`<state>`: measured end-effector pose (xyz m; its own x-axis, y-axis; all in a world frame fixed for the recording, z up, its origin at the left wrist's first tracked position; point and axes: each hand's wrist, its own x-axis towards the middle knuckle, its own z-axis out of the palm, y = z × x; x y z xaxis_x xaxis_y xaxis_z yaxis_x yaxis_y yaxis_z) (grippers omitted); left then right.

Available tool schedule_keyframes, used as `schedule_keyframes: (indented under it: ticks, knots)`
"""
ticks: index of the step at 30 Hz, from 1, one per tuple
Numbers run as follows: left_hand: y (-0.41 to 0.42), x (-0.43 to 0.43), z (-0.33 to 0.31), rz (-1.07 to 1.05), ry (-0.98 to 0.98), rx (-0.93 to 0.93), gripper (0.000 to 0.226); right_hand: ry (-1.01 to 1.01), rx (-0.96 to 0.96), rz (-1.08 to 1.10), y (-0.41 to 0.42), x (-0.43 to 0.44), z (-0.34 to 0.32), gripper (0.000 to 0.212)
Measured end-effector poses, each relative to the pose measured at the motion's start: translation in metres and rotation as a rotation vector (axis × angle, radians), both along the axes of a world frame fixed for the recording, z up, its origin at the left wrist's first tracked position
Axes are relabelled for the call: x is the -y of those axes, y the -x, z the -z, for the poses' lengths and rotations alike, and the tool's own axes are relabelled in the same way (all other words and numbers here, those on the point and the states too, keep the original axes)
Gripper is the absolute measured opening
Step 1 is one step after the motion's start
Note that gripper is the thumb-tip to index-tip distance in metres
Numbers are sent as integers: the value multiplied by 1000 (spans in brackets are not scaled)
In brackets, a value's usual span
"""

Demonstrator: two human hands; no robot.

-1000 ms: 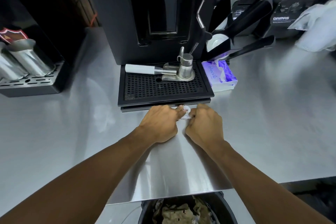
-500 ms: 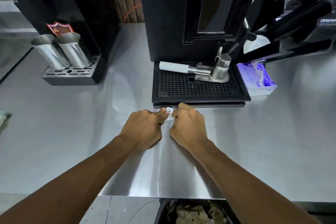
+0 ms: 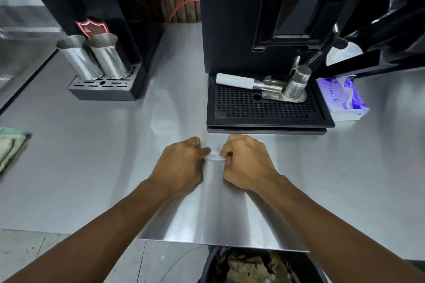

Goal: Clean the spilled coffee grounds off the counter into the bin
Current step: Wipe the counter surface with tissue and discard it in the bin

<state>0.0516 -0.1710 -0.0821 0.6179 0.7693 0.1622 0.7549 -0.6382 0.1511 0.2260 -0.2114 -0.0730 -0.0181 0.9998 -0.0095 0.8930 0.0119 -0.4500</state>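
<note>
On the steel counter (image 3: 345,179), just in front of the black drip tray (image 3: 269,110), my left hand (image 3: 181,165) and my right hand (image 3: 246,163) lie side by side with fingers curled. Between them they pinch a small white tissue (image 3: 215,157), pressed down on the counter; most of it is hidden by the fingers. No loose coffee grounds show on the bare steel around the hands. A few dark specks sit on the tray's left front corner. The black bin (image 3: 207,266), with crumpled waste inside, stands below the counter's front edge, straight under my arms.
A portafilter (image 3: 264,85) lies on the tray under the black coffee machine (image 3: 253,18). A purple tissue pack (image 3: 342,99) sits right of the tray. Two steel jugs (image 3: 96,57) stand at back left, and a green cloth (image 3: 11,147) lies at the left edge.
My view has swung left and dipped, so the machine now sits to the right. Both hands have drawn the tissue back toward me, away from the tray's front edge.
</note>
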Motion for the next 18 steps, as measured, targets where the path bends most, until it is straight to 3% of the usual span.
schedule_keyframes:
  ticks: [3, 9, 18]
  knots:
    - [0, 41, 7, -11, 67, 34, 16, -1, 15, -134, -15, 28, 3, 27]
    - [-20, 116, 11, -16, 147, 9, 38, 4, 56, -262, -41, 86, 6, 29]
    - [-64, 191, 3, -59, 167, 49, 25, 41, 16, -267, -81, 154, 6, 28]
